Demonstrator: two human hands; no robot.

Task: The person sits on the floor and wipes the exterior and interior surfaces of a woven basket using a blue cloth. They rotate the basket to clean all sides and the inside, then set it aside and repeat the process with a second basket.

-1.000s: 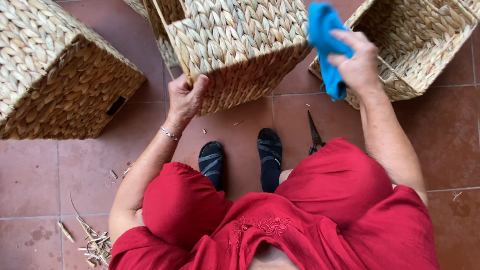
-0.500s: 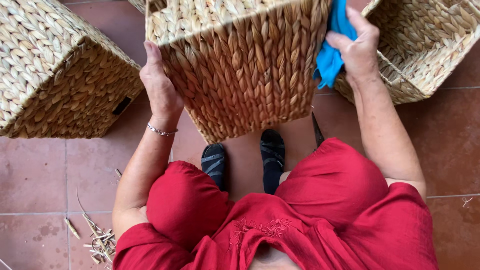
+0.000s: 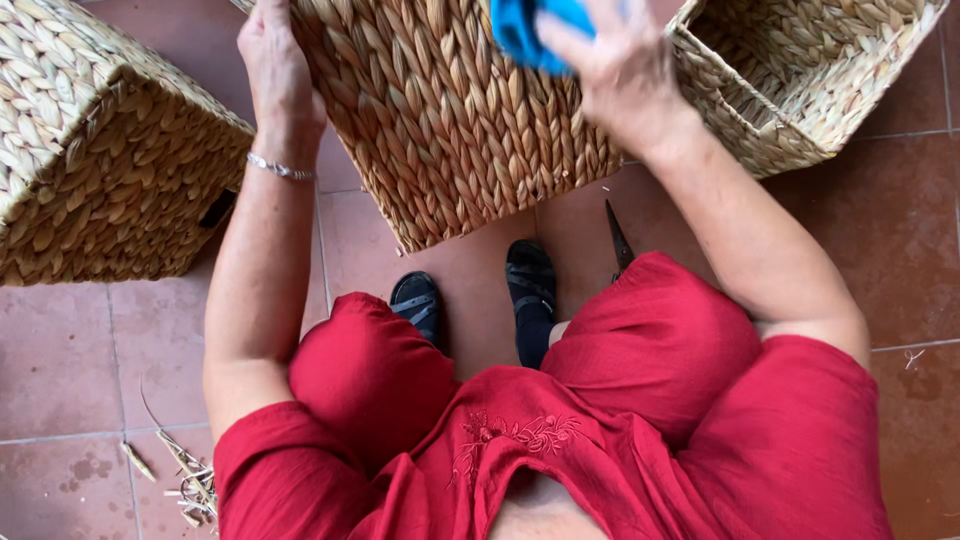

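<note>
A woven straw basket [image 3: 460, 130] is lifted and tilted in front of me, above my feet. My left hand [image 3: 275, 60] grips its left side. My right hand [image 3: 615, 65] presses a blue cloth [image 3: 530, 28] against the basket's upper right part. I am seated in red clothes, with black sandals [image 3: 530, 280] on the tiled floor.
A second woven basket [image 3: 100, 150] lies overturned at the left. A third basket [image 3: 810, 70] stands open at the upper right. Dark scissors [image 3: 618, 238] lie by my right knee. Straw scraps [image 3: 185, 480] are scattered on the red tile floor at the lower left.
The middle basket has been raised and drawn closer to me. My left hand moved up its left side; my right hand with the blue cloth moved onto the basket's top right.
</note>
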